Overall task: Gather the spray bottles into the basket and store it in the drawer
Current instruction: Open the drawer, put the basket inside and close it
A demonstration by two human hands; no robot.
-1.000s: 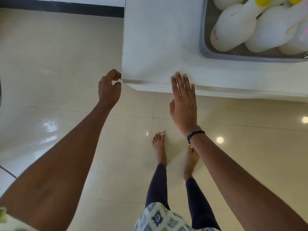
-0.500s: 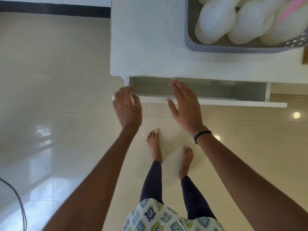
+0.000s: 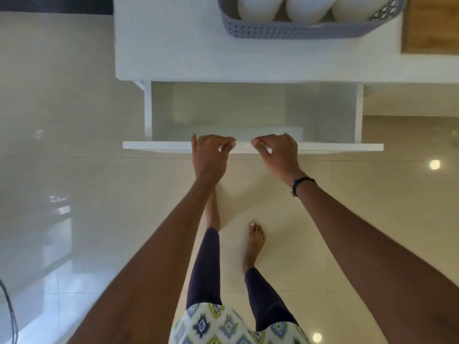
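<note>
A grey perforated basket (image 3: 298, 31) stands on the white cabinet top (image 3: 173, 45), holding white spray bottles (image 3: 306, 8) whose tops are cut off by the frame. Below the top, a white drawer (image 3: 154, 146) is pulled far out, and its grey inside (image 3: 248, 108) shows nothing in it. My left hand (image 3: 210, 155) and my right hand (image 3: 277, 151) grip the top edge of the drawer front side by side near its middle, fingers curled over it.
A wooden surface (image 3: 432, 23) adjoins the cabinet top at the right. Glossy cream floor tiles (image 3: 74, 120) spread around. My bare feet (image 3: 255, 240) stand just in front of the drawer. A dark cable (image 3: 10, 311) curves at the lower left.
The drawer went from shut to slightly out to far out. Both hands moved from the cabinet's front edge onto the drawer front and closed on it. The view shifted back.
</note>
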